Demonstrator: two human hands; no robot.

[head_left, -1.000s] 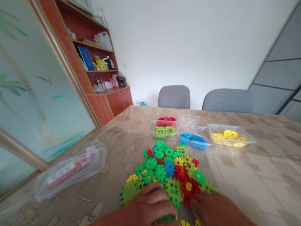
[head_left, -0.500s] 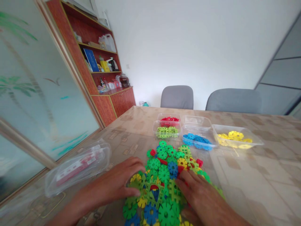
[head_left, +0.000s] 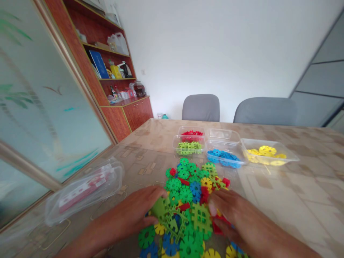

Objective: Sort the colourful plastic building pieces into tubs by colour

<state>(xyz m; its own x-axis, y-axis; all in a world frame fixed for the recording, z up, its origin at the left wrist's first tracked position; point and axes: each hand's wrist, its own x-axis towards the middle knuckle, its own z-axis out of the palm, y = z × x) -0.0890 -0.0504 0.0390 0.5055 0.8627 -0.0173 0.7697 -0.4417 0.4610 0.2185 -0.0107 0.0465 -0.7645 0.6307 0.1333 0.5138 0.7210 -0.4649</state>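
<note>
A heap of plastic building pieces lies on the table in front of me, with green flower-shaped discs (head_left: 173, 184), a blue disc (head_left: 195, 189), yellow discs and light-green square lattice pieces (head_left: 201, 216). My left hand (head_left: 146, 206) is at the heap's left side, its thumb and fingers around a tilted light-green piece (head_left: 160, 208). On the right side, my right hand (head_left: 228, 208) has curled fingers with red pieces (head_left: 220, 224) between them and the thumb. Its fingertips are partly hidden by the hand.
Clear tubs beyond the heap hold red pieces (head_left: 192, 134), light-green pieces (head_left: 189, 147), blue discs (head_left: 223, 158) and yellow discs (head_left: 267, 154). A clear container (head_left: 86, 193) with a red-and-white item is at left. Two grey chairs (head_left: 201, 107) stand behind the table.
The right hand has gathered red pieces at the heap's right side. Between the left thumb and fingers a light-green piece now stands tilted. The view has shifted slightly.
</note>
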